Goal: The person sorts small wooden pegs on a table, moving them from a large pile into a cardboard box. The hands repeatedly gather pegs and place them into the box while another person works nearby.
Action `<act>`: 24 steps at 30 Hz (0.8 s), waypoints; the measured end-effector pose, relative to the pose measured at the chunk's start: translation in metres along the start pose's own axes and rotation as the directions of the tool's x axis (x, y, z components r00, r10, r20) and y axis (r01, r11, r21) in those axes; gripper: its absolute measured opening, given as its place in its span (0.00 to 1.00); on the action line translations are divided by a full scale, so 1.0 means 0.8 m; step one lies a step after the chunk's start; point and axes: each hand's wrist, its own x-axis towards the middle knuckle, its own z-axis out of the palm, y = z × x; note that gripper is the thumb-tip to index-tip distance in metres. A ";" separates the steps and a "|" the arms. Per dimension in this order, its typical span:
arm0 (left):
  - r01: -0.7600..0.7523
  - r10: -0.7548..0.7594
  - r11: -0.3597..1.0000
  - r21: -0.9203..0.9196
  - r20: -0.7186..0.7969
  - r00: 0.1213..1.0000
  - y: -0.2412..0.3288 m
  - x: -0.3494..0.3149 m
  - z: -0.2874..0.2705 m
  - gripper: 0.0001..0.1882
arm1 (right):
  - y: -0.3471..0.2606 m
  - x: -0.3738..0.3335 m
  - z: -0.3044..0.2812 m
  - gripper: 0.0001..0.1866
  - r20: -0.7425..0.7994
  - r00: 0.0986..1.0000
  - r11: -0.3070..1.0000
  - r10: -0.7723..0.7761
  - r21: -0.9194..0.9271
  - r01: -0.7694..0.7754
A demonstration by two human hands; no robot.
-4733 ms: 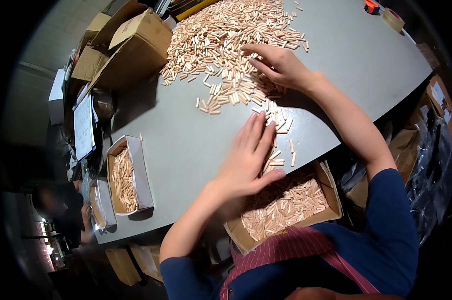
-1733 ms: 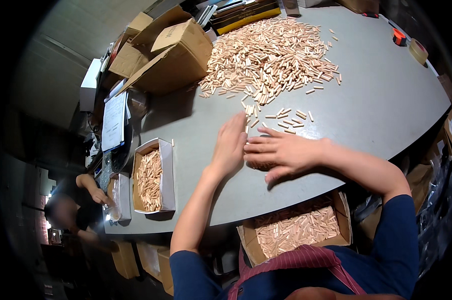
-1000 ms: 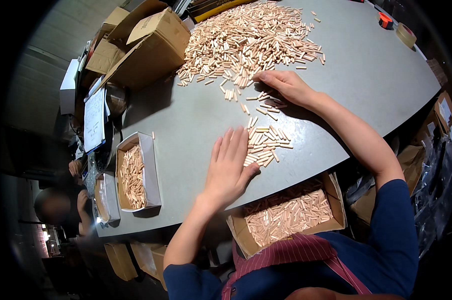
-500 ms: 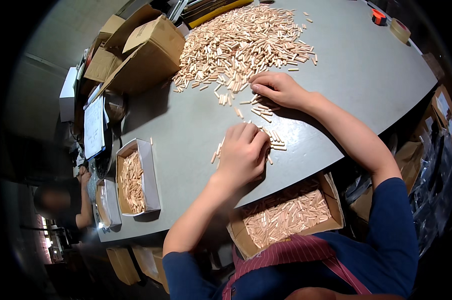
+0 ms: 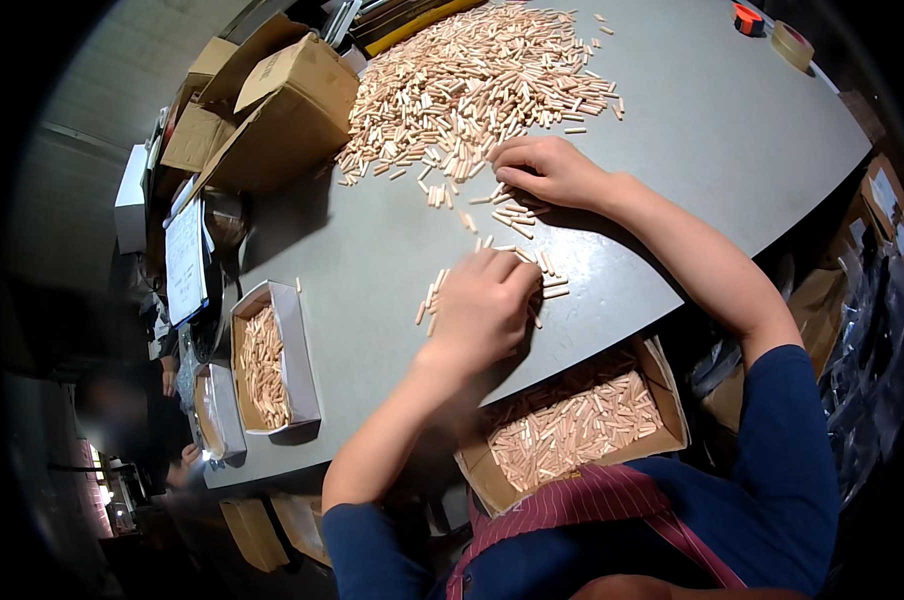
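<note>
Wooden pegs (image 5: 482, 80) all over the place in the head view: a big heap sits toward the far side of the grey worktop (image 5: 372, 260), with a thinner scatter trailing from it toward the near edge. Left hand (image 5: 487, 305) is palm-down on that scatter, fingers curled under, a few pegs poking out on both sides of it. Can't tell if it's actually gripping any, since the back of the hand hides what's underneath. Right hand (image 5: 550, 172) is further out, by the near edge of the heap, fingers bent and bunched together with loose pegs just below them. Can't tell whether it's pinching one either.

More pegs fill the bottom of a cardboard box (image 5: 669, 390) right up against the person, below the worktop's edge. Off to the left, a long white box (image 5: 300, 350) holds another batch, with a smaller white box (image 5: 229, 415) just beside it. Behind those there's a clipboard (image 5: 184, 260) with paper on it, then a big brown carton (image 5: 302, 125) with its flaps up, next to the heap. Far right corner has a roll of tape (image 5: 792, 45) and a little orange-and-black thing (image 5: 747, 19) near each other. Someone else's hand (image 5: 190, 454) shows at lower left, pretty blurry.
</note>
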 end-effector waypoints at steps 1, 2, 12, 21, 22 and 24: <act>0.044 -0.044 0.996 -0.078 -0.005 0.999 -0.004 -0.002 -0.003 0.06 | 0.001 0.001 0.000 0.13 0.000 1.000 1.000 0.002 -0.012 -0.002; 0.087 -0.089 0.984 -0.156 -0.006 0.996 -0.007 -0.004 -0.005 0.06 | 0.001 0.001 0.001 0.12 0.000 1.000 1.000 0.004 -0.023 -0.004; 0.015 -0.016 1.000 0.006 0.049 0.999 0.010 -0.009 -0.015 0.10 | -0.002 0.000 -0.003 0.09 0.031 0.999 0.999 0.014 -0.042 -0.013; 0.209 -0.207 0.971 0.112 -0.035 0.978 0.019 -0.018 -0.037 0.08 | -0.005 0.002 0.001 0.13 -0.036 0.999 0.996 -0.027 -0.091 0.023; 0.305 -0.297 0.944 0.124 -0.080 0.952 0.011 -0.030 -0.057 0.08 | -0.004 0.002 0.000 0.14 -0.067 0.996 0.993 -0.054 -0.106 0.047; 0.442 -0.385 0.889 0.123 -0.323 0.865 -0.042 -0.074 -0.075 0.07 | -0.002 0.001 0.002 0.14 -0.097 0.992 0.990 -0.083 -0.123 0.071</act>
